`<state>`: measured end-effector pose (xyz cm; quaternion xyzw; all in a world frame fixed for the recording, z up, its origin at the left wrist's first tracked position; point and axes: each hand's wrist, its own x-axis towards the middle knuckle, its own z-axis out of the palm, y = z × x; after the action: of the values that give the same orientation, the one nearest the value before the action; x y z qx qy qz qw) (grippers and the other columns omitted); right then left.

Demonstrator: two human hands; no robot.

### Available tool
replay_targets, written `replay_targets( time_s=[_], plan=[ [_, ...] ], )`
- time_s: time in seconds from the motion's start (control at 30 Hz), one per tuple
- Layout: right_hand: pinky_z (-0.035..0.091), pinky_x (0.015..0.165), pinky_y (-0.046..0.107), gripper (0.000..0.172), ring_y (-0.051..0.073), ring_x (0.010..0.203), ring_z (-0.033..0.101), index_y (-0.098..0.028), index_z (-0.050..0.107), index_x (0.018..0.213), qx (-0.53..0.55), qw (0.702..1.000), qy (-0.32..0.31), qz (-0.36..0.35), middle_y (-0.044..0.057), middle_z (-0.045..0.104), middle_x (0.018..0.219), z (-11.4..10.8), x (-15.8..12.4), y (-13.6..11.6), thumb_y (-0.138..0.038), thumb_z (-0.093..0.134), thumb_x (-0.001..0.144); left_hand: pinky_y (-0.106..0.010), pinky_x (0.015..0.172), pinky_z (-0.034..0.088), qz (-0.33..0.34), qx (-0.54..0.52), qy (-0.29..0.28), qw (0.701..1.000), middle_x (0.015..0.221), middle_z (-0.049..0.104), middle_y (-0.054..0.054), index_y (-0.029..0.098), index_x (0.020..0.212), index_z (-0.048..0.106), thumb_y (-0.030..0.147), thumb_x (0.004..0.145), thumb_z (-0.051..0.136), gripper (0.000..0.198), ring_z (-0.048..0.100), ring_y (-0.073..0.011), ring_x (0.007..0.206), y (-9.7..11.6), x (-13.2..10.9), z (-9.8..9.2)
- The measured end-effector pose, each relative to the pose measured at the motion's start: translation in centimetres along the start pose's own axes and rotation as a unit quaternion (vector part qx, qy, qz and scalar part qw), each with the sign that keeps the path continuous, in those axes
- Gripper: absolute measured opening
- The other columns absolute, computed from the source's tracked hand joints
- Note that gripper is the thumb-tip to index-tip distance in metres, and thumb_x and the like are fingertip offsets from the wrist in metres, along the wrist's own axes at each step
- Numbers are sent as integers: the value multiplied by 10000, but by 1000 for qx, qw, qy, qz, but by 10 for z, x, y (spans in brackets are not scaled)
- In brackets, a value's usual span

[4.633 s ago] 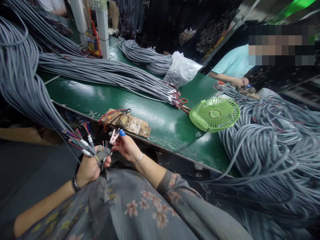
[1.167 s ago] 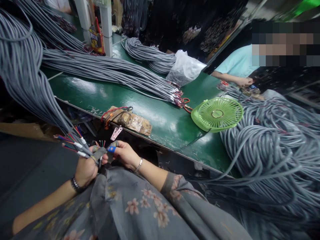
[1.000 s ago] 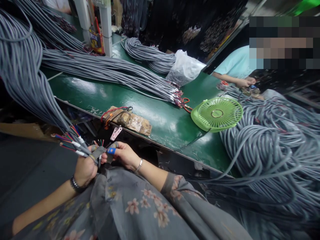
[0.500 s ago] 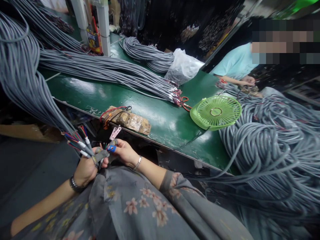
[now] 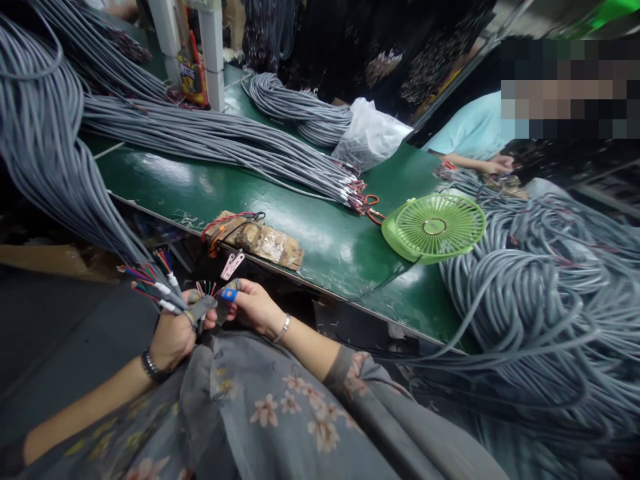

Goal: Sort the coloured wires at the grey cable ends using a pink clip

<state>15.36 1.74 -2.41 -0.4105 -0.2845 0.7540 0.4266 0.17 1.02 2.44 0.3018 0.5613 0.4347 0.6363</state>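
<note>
My left hand [image 5: 173, 338], with a grey cover on the thumb, is closed around a grey cable. Thin coloured wires [image 5: 205, 289] fan out from the cable's end above the thumb. Several more grey cables [image 5: 173, 293] with white sleeves and bare coloured wire ends pass beside this hand. My right hand [image 5: 257, 308] pinches at the right edge of the fanned wires; its fingertips partly hide what they hold. It wears a blue band [image 5: 229, 294] and a grey finger cover. Just above it, a pink clip [image 5: 233, 265] hangs at the table edge.
On the green table [image 5: 165, 193] lie long grey cable bundles [image 5: 225, 143], a taped cardboard piece [image 5: 273, 245] and a green fan [image 5: 434, 228]. A clear plastic bag [image 5: 370, 137] stands behind. Cables are heaped at right [image 5: 540, 293], near a person in light blue [image 5: 467, 127].
My right hand has shifted slightly right, away from my left hand. The thin wires are more spread out. The left hand keeps its hold on the cable.
</note>
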Motion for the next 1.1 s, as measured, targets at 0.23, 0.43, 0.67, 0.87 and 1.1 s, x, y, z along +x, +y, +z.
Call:
replay_targets(
  time_s=[0.23,0.43,0.67,0.87,1.1],
  plan=[
    [399,541,258,452,87,492,435,-197,621,670,6,1000,10,-29,-78,521,501,3,-2,1,-486,949,556,-213,455,488,8,-5,8,1000,485,667,8,176,584,687,350,417,965,367,579,-118,452,-2,-1,-1],
    [411,546,256,441,86,515,439,-191,625,699,13,1000,5,1,-70,523,541,-4,-3,0,-495,928,595,-209,453,489,12,-4,-5,1000,483,660,-4,169,587,701,348,426,961,354,576,-116,454,0,-2,-2],
    [502,578,253,619,100,625,560,-170,672,838,45,998,-20,28,-4,674,784,-8,0,-9,-624,967,536,-194,412,485,0,20,-27,999,446,646,-5,173,506,676,428,352,993,435,574,-108,407,5,-5,2],
    [461,551,235,619,79,541,535,-165,668,797,18,999,-24,43,-48,630,650,-2,9,-7,-523,1034,450,-193,393,474,-3,39,-46,998,423,637,-13,172,445,678,470,318,998,455,560,-104,381,7,-5,4],
    [524,612,257,434,95,584,563,-167,679,823,74,997,-12,30,-21,667,700,-7,8,-13,-534,901,754,-185,382,445,-8,-1,-57,998,426,629,-6,169,501,710,438,355,1003,423,538,-98,393,6,-4,-2]
  ],
)
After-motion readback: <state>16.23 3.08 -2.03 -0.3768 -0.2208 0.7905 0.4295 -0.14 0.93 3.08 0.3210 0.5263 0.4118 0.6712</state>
